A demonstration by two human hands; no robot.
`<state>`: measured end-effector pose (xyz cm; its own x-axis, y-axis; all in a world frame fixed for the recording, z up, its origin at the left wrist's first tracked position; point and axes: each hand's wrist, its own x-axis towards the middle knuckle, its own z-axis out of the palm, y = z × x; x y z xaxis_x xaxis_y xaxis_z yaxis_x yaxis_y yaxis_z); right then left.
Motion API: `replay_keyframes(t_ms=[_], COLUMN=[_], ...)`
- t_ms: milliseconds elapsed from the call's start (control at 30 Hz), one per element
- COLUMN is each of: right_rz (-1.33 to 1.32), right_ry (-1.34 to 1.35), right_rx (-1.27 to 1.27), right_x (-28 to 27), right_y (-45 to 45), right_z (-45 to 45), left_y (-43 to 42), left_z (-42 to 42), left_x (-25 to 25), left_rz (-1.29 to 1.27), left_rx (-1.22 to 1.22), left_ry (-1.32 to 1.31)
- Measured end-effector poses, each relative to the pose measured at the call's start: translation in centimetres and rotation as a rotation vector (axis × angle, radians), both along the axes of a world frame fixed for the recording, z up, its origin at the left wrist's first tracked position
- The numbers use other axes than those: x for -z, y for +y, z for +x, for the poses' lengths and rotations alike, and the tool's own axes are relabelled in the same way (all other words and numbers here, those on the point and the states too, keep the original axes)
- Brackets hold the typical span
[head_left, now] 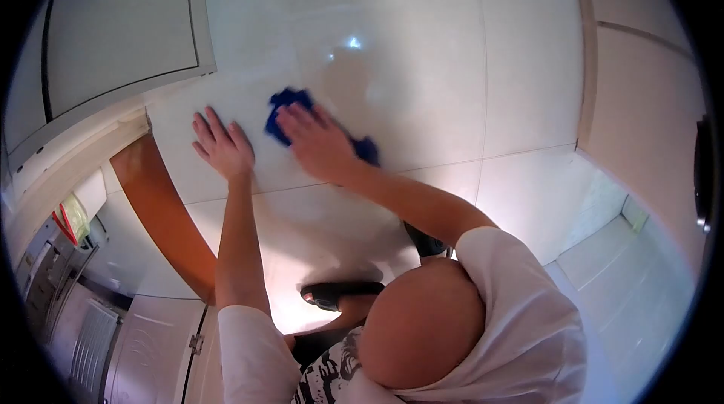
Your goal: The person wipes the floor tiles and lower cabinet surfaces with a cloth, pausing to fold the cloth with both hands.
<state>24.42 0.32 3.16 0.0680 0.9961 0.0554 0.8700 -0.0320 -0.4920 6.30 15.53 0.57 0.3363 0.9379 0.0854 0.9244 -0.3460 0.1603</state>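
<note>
My right hand [317, 144] presses a dark blue cloth [285, 99] against the pale, glossy tile floor [422, 95]. Its fingers lie over the bunched left part of the cloth, and another fold shows past the wrist. To the left, my left hand [226, 149] rests on the bare tile with its fingers spread, holding nothing. A short gap separates it from the cloth. Part of the cloth is hidden beneath the right palm.
Below the hands are my bent knee [426, 321] and feet in black slippers [343, 293]. A grey-white door panel [121, 19] stands upper left, above a brown strip [162, 212]. A pale cabinet-like panel [641, 95] lines the right. A white door [154, 347] is lower left.
</note>
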Motion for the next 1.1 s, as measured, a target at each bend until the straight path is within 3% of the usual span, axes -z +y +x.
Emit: replay_keyframes(t_ms=[100,233,300,367,400,533,600,800,900,933,1033,1100], right_rz=[-0.135,-0.109,-0.087,-0.073,-0.086,0.01,0.207,0.053,0.014,0.068,0.161,0.093], right_ry=[0.038,-0.218,-0.34,-0.248,-0.378,-0.462,-0.424,-0.258,-0.009,-0.103,-0.026,-0.015], right_rx=[0.245,0.58,0.829,1.111,1.243,1.028,0.804,0.363,-0.019,-0.113,-0.123,0.038], right_x=[-0.1,1.4,3.4,4.1,5.6,7.9,8.6,2.0,0.7,0.8,1.3,1.2], right_y=[-3.4,-14.7,-21.1,-25.1,-25.9,-20.1,-13.9,10.0,15.8,15.6,15.0,14.0], right_z=[7.5,22.5,30.6,37.6,39.7,40.5,38.4,20.0,9.9,7.1,6.2,9.9], left_y=[-0.6,-0.3,-0.4,-0.4,-0.5,-0.4,-0.4,-0.2,-0.1,0.0,0.1,0.2], left_z=[-0.2,-0.2,-0.2,0.0,0.1,0.5,0.5,0.7,0.3,0.2,0.1,0.1], left_x=[-0.4,0.0,0.1,0.0,-0.2,-0.3,-0.4,-0.8,-0.6,-0.5,-0.6,-0.7], left_rz=[-0.015,-0.01,0.018,0.029,0.025,0.006,-0.006,-0.024,-0.04,-0.044,-0.04,-0.041], left_rx=[-0.009,-0.017,-0.012,-0.016,-0.021,-0.036,-0.037,-0.028,-0.018,-0.016,0.007,0.011], left_ry=[-0.01,-0.001,-0.02,-0.035,-0.038,-0.04,-0.033,-0.038,-0.032,-0.031,-0.036,-0.045])
